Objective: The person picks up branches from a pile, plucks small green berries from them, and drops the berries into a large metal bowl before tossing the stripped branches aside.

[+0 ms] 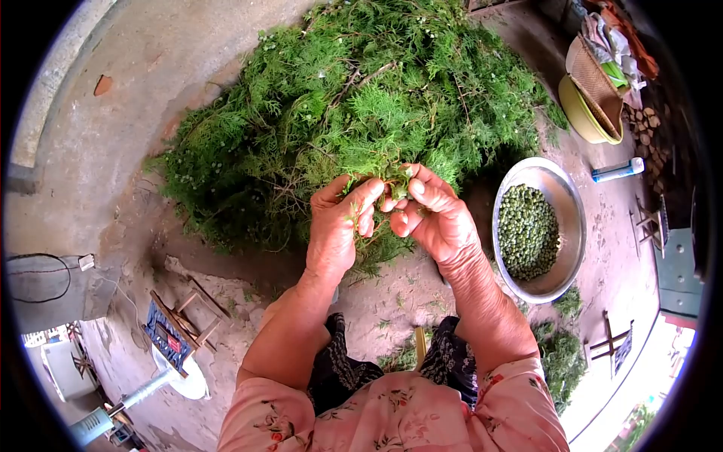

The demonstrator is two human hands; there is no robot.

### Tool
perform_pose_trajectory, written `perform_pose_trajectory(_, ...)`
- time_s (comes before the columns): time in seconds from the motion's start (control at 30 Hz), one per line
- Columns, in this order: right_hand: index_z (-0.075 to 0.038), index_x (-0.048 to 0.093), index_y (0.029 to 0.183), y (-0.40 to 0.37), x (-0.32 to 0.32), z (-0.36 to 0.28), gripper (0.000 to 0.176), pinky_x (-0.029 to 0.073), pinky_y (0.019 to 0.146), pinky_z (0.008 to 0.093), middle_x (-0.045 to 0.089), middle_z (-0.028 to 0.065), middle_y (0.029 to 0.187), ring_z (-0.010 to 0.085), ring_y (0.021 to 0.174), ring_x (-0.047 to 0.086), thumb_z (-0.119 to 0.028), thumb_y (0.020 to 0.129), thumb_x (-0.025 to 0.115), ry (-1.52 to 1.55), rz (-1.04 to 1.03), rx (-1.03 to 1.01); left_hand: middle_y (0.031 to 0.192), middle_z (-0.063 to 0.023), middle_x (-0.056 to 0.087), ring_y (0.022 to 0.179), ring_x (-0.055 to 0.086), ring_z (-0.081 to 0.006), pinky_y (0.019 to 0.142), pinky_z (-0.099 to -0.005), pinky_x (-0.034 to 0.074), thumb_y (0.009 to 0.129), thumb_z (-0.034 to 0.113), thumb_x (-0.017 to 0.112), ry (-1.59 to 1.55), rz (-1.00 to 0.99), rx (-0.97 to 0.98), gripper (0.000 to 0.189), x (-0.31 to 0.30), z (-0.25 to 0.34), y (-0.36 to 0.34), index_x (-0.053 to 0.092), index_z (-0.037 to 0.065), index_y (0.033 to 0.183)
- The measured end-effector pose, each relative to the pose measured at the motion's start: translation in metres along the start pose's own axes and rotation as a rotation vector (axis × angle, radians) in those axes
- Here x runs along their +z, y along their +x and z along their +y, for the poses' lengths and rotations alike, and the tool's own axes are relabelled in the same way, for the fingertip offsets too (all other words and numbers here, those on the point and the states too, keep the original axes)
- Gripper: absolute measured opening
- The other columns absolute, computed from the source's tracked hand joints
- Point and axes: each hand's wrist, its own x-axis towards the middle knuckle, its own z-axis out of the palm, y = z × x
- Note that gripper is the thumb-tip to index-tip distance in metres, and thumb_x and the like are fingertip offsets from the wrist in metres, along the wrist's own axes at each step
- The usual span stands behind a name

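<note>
Both hands meet in front of me over a small green conifer sprig (393, 179). My left hand (340, 218) pinches its stem side between thumb and fingers. On the other side, my right hand (437, 218) has thumb and fingertips closed on the same sprig, near what looks like a small pale green cone. Just beyond the hands lies a large heap of cut conifer branches (361, 90), dotted with pale cones. To the right, a metal basin (570, 226) holds many small round green cones (527, 233).
A yellow tub (580, 113) with a woven basket (595, 79) stands at the far right, near a blue-and-white tube (617, 170). Stripped sprigs (561, 361) lie right of my legs. A small folding stool (181, 331) and a standing fan (135, 392) are at the left.
</note>
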Motion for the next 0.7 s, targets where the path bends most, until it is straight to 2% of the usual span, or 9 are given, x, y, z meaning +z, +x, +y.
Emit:
perform_pose_trajectory(0.03, -0.002, 0.05, 0.103, 0.0, -0.001, 0.001, 0.021, 0.048, 0.052, 0.0308, 0.058, 0.0117, 0.087, 0.0229, 0.074, 0.061, -0.006, 0.083, 0.056, 0.001, 0.001, -0.001, 0.059, 0.0019, 0.055, 0.047, 0.045, -0.0049, 0.039, -0.0213, 0.034, 0.078, 0.011, 0.065, 0.001, -0.001, -0.001, 0.006, 0.0, 0.0, 0.0, 0.064, 0.005, 0.081)
perform_pose_trajectory(0.13, -0.003, 0.053, 0.1, -0.003, 0.005, 0.004, 0.02, 0.045, 0.046, 0.0228, 0.056, 0.0071, 0.081, 0.0163, 0.067, 0.059, -0.003, 0.081, 0.06, -0.095, 0.072, -0.054, 0.062, 0.0017, 0.057, 0.049, 0.046, -0.0047, 0.043, -0.0207, 0.036, 0.078, 0.011, 0.065, 0.107, 0.0, 0.05, 0.006, 0.002, 0.001, 0.003, 0.064, 0.006, 0.081)
perform_pose_trajectory(0.2, -0.003, 0.053, 0.099, -0.003, 0.004, 0.005, 0.02, 0.045, 0.046, 0.0224, 0.056, 0.0068, 0.081, 0.0156, 0.065, 0.059, -0.004, 0.081, 0.06, -0.168, 0.098, -0.087, 0.065, 0.0023, 0.058, 0.053, 0.046, -0.0044, 0.049, -0.0195, 0.037, 0.077, 0.011, 0.066, 0.146, 0.042, 0.2, 0.007, 0.006, -0.002, 0.005, 0.065, 0.005, 0.081)
perform_pose_trajectory(0.3, -0.002, 0.054, 0.098, -0.003, 0.006, 0.006, 0.019, 0.045, 0.046, 0.0218, 0.057, 0.0063, 0.078, 0.0137, 0.063, 0.058, -0.004, 0.081, 0.061, -0.346, 0.141, -0.142, 0.067, 0.0028, 0.058, 0.056, 0.046, -0.0038, 0.051, -0.0183, 0.035, 0.077, 0.01, 0.066, 0.114, -0.056, 0.132, 0.006, 0.004, -0.001, 0.004, 0.065, 0.005, 0.079)
perform_pose_trajectory(0.43, 0.0, 0.056, 0.094, -0.004, 0.013, 0.006, 0.016, 0.045, 0.046, 0.0213, 0.058, 0.0058, 0.073, 0.0108, 0.06, 0.056, -0.005, 0.081, 0.062, -0.552, 0.185, -0.174, 0.066, 0.0033, 0.058, 0.054, 0.045, -0.0033, 0.048, -0.0184, 0.033, 0.076, 0.01, 0.067, 0.126, -0.057, 0.131, 0.005, -0.001, -0.005, 0.004, 0.065, 0.005, 0.079)
perform_pose_trajectory(0.57, 0.001, 0.056, 0.095, -0.005, 0.014, 0.005, 0.016, 0.046, 0.047, 0.0224, 0.058, 0.0057, 0.07, 0.0109, 0.06, 0.057, -0.006, 0.081, 0.061, -0.559, 0.168, -0.192, 0.063, 0.0038, 0.057, 0.052, 0.044, -0.0029, 0.046, -0.0184, 0.031, 0.076, 0.01, 0.068, 0.095, 0.007, 0.112, 0.005, -0.001, -0.004, 0.002, 0.065, 0.006, 0.077)
perform_pose_trajectory(0.7, 0.001, 0.056, 0.096, -0.005, 0.005, 0.005, 0.016, 0.05, 0.05, 0.0267, 0.06, 0.0085, 0.078, 0.0152, 0.062, 0.06, -0.008, 0.083, 0.059, -0.177, 0.067, -0.024, 0.062, 0.0036, 0.057, 0.051, 0.044, -0.0031, 0.047, -0.0184, 0.032, 0.075, 0.009, 0.068, -0.055, 0.004, 0.04, 0.005, -0.001, -0.004, 0.002, 0.065, 0.006, 0.078)
